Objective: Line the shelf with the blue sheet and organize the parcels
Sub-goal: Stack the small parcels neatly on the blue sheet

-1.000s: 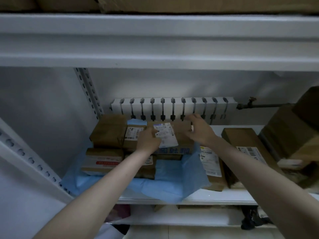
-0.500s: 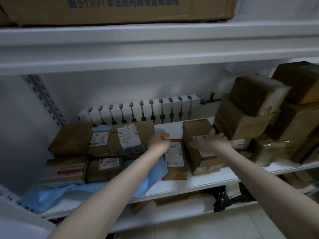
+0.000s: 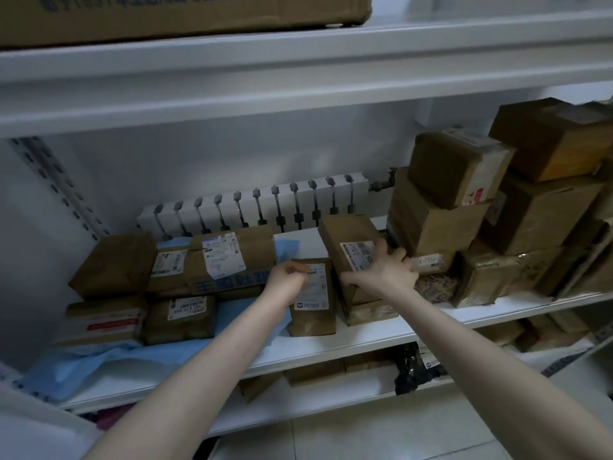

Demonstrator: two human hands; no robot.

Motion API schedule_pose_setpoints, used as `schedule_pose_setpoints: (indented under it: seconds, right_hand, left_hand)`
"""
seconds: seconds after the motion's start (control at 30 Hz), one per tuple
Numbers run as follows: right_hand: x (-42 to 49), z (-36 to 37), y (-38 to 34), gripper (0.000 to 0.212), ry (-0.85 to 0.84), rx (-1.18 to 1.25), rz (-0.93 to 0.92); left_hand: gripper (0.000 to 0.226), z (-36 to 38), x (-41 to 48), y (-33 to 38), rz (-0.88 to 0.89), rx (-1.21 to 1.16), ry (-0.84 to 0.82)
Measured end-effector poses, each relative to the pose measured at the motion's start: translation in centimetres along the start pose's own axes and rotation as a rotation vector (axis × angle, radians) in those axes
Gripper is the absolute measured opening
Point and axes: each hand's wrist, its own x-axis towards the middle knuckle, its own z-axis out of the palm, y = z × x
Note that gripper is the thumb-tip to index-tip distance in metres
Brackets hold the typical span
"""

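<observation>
Head view: the white shelf (image 3: 381,340) carried brown parcels. On its left part lay the blue sheet (image 3: 109,358), wrinkled, overhanging the front edge, with five parcels on it; the uppermost, a labelled parcel (image 3: 232,260), rested across the rear ones. A flat parcel (image 3: 313,298) stood just right of the sheet on bare shelf, touching a taller box (image 3: 353,260). Stacked boxes (image 3: 457,200) filled the right end.

The left hand (image 3: 287,282) was curled over the flat parcel's top edge; a firm grasp could not be confirmed. The right hand (image 3: 386,272) lay spread against the taller box, fingers released.

Compared with half a second earlier, the left hand had moved from the sheet's edge onto the flat parcel.

A radiator (image 3: 258,207) stood behind; tiled floor below.
</observation>
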Motion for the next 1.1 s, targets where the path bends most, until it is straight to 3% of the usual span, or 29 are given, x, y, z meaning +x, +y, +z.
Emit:
schedule_pose_setpoints:
  seconds: [0.07, 0.17, 0.33, 0.47, 0.6, 0.9, 1.1]
  right_hand:
    - [0.1, -0.4, -0.1, 0.117, -0.032, 0.153, -0.059]
    - [-0.4, -1.6, -0.7, 0.098, -0.188, 0.628, -0.108]
    - [-2.4, -3.3, -0.8, 0.056, -0.641, 1.187, -0.034]
    - [-2.8, -2.7, -0.8, 0.076, -0.955, 1.491, 0.101]
    - [-3.5, -1.7, -1.4, 0.082, -1.166, 1.558, 0.004]
    - [-5.5, 1.4, -4.6, 0.077, -1.402, 1.503, -0.050]
    - [-7.3, 3.5, -8.5, 0.080, -1.607, 1.313, -0.123]
  left_hand:
    - [0.020, -0.4, -0.3, 0.4, -0.055, -0.104, -0.003]
    - [0.020, -0.9, -0.8, 0.7, -0.110, -0.241, 0.002]
    - [0.032, -2.2, -1.4, 0.6, -0.120, -0.411, -0.045]
    - [0.055, -3.4, -2.4, 0.5, -0.116, -0.513, -0.110]
    - [0.065, -4.4, -3.0, 0.0, -0.124, -0.685, -0.140]
    - [0.045, -8.8, -5.5, -1.0, 0.023, -0.922, -0.044]
    - [0.048, -13.6, -6.1, -0.4, 0.124, -0.984, -0.033]
